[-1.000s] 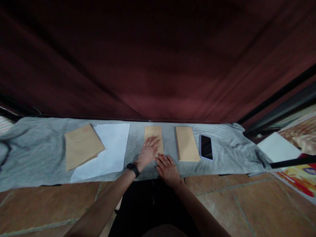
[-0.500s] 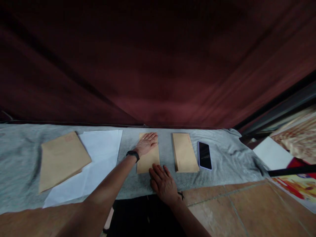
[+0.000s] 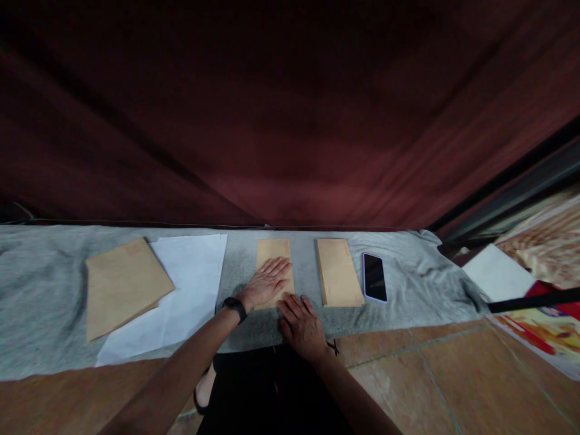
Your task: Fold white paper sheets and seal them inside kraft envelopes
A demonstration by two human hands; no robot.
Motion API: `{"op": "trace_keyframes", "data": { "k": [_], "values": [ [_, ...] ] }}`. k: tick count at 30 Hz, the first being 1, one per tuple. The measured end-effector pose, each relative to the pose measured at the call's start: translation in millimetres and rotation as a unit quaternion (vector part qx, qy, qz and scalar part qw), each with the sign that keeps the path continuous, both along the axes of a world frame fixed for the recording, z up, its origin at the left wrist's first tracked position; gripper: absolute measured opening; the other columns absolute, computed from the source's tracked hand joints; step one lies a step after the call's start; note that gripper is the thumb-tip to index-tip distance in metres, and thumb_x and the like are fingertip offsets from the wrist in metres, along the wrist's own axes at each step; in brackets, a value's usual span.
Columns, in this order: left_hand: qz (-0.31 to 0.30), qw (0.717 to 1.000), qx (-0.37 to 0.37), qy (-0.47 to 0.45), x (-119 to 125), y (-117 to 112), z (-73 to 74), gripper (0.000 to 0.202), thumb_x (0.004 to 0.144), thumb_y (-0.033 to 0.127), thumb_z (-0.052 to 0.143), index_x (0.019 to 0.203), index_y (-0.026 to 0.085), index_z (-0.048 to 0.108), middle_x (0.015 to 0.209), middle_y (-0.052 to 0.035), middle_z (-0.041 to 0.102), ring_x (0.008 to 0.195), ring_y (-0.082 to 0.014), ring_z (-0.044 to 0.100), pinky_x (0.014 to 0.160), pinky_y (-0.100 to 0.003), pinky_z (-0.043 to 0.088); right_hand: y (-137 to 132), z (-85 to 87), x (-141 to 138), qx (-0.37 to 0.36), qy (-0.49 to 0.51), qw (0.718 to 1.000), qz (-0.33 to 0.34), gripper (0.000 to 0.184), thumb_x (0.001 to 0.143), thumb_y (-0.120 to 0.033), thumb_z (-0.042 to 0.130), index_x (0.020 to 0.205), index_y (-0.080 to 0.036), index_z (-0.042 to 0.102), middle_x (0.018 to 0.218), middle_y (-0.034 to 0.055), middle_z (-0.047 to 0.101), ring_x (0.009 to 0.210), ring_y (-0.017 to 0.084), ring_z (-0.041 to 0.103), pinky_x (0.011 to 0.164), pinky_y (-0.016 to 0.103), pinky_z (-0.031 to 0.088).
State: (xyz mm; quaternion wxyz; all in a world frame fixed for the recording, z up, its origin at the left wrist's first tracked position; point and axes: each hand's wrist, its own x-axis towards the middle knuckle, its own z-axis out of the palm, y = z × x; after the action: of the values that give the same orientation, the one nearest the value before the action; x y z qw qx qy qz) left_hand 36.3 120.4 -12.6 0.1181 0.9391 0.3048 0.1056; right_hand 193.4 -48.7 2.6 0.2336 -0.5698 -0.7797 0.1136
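Note:
A brown paper envelope lies flat on the grey cloth in front of me. Across its middle rests my left hand, palm down with the fingers stretched out; a dark band circles that wrist. My right hand lies flat at the envelope's near right corner, fingertips on or beside its edge. To the right is a neat stack of brown envelopes, apart from both hands. Farther left, larger brown envelopes partly cover white sheets of paper.
A phone with a pale purple edge lies right of the stack. Grey cloth covers the surface, with a dark red fabric wall behind. Tiled floor shows in front. At the far right are a white sheet and a colourful printed box.
My left hand has slid down the envelope towards me, uncovering its top part. My right hand stays near the lower right corner. The view has shifted slightly.

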Motion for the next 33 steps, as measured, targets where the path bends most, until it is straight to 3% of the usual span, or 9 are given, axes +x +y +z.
{"op": "trace_keyframes", "data": {
  "k": [5, 8, 13, 20, 26, 33],
  "values": [
    [-0.01, 1.0, 0.001, 0.011, -24.1, -56.0, 4.5, 0.053, 0.107, 0.04, 0.027, 0.158, 0.026, 0.033, 0.163, -0.0029, 0.037, 0.154, -0.0156, 0.025, 0.128, -0.039, 0.014, -1.0, -1.5, -0.7, 0.003, 0.014, 1.0, -0.005, 0.048, 0.098, -0.024, 0.054, 0.146, -0.027, 0.053, 0.152, 0.0071, 0.053, 0.143, 0.025, 0.047, 0.123, 0.051, 0.029],
    [0.004, 1.0, 0.021, 0.015, -40.2, -86.7, 2.7, 0.059, 0.106, 0.048, 0.032, 0.159, 0.023, 0.031, 0.163, -0.006, 0.036, 0.153, -0.0189, 0.027, 0.127, -0.042, 0.017, -2.2, -2.4, 0.1, -0.001, 0.019, 1.0, -0.003, 0.05, 0.099, -0.025, 0.053, 0.148, -0.027, 0.05, 0.153, 0.0066, 0.052, 0.143, 0.025, 0.047, 0.124, 0.051, 0.028],
    [0.031, 0.997, 0.067, 0.012, -60.6, -120.8, -0.5, 0.063, 0.104, 0.052, 0.036, 0.159, 0.022, 0.032, 0.163, -0.0085, 0.035, 0.152, -0.0222, 0.032, 0.126, -0.044, 0.025, -4.6, 0.8, 0.9, -0.008, 0.02, 1.0, 0.003, 0.048, 0.101, -0.025, 0.048, 0.149, -0.025, 0.049, 0.157, 0.0076, 0.047, 0.145, 0.024, 0.044, 0.125, 0.05, 0.027],
    [0.078, 0.994, 0.079, 0.017, -62.3, -138.3, 2.9, 0.062, 0.103, 0.05, 0.039, 0.155, 0.018, 0.038, 0.162, -0.0119, 0.037, 0.151, -0.0254, 0.034, 0.123, -0.046, 0.032, -13.7, -0.2, 0.7, -0.011, 0.044, 0.998, -0.034, 0.048, 0.1, -0.023, 0.049, 0.148, -0.027, 0.05, 0.155, 0.0058, 0.049, 0.144, 0.024, 0.045, 0.125, 0.05, 0.026],
    [0.15, 0.984, 0.093, -0.009, -54.3, -149.2, -6.5, 0.063, 0.101, 0.049, 0.044, 0.155, 0.015, 0.041, 0.164, -0.0173, 0.029, 0.153, -0.0325, 0.026, 0.123, -0.051, 0.031, -21.1, -1.6, 6.7, -0.013, 0.033, 0.997, -0.075, 0.045, 0.101, -0.021, 0.047, 0.145, -0.023, 0.054, 0.151, 0.0081, 0.055, 0.138, 0.026, 0.05, 0.121, 0.048, 0.029],
    [0.17, 0.978, 0.121, -0.004, -48.9, -153.7, -6.5, 0.062, 0.1, 0.044, 0.048, 0.154, 0.014, 0.041, 0.163, -0.0184, 0.03, 0.151, -0.0329, 0.03, 0.124, -0.051, 0.029, 10.3, 3.9, -5.0, -0.084, 0.059, 0.972, -0.212, 0.04, 0.094, -0.017, 0.052, 0.132, -0.019, 0.064, 0.127, 0.0125, 0.067, 0.113, 0.025, 0.063, 0.102, 0.037, 0.046]
  ]
}}
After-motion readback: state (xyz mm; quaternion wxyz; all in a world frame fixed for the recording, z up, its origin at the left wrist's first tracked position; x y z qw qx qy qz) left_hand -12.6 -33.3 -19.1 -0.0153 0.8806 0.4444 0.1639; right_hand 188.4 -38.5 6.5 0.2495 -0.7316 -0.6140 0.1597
